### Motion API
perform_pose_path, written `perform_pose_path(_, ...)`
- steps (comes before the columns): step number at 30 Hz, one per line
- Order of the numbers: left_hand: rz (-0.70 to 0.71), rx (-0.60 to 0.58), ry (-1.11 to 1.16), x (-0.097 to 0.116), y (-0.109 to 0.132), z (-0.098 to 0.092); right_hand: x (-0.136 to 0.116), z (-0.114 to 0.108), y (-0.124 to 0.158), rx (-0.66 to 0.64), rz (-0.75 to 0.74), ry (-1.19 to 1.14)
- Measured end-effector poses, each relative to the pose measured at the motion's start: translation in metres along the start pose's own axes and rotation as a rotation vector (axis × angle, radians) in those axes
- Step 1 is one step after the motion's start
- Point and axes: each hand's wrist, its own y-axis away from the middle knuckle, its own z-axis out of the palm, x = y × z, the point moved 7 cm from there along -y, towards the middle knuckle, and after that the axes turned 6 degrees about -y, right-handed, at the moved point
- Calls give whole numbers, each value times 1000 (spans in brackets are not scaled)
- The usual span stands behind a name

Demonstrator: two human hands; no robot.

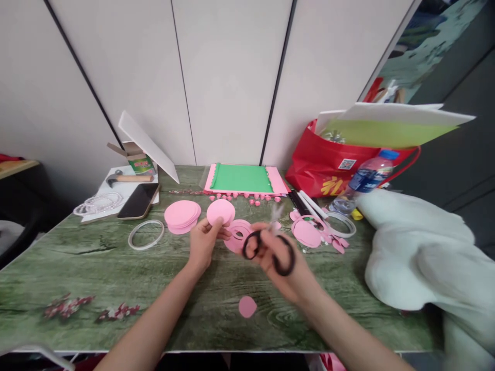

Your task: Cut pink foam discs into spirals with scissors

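My left hand pinches a round pink paper disc by its lower edge, above the table. In my right hand is a pair of scissors with black handles; the blades point up and away, blurred by motion, apart from the disc. Under and between my hands lie pink paper rings, partly covered by my fingers. A stack of pink paper discs sits just left of my left hand. Closer to me, a small pink paper piece lies flat on the wood-patterned table.
At left are a white ring, a phone, a hammer and bead strings. Green paper lies at the back. On the right are pink scraps, a tape roll, a bottle and a red bag.
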Motion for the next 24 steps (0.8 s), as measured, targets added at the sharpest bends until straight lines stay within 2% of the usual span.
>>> perform_pose_path(3,-51,-3,26,5,7,3,26,7,-9,-42,105,-188)
perform_pose_path(6,-88,20,51,13,10,3,42,2,-21,-15,159,-174)
perform_pose_path(11,-72,60,44,19,11,2,33,-4,-29,-143,94,65)
perform_pose_path(15,-29,25,20,11,13,4,30,1,-24,-252,106,203)
perform_pose_path(24,-4,77,8,10,17,0,32,-2,-21,-241,171,270)
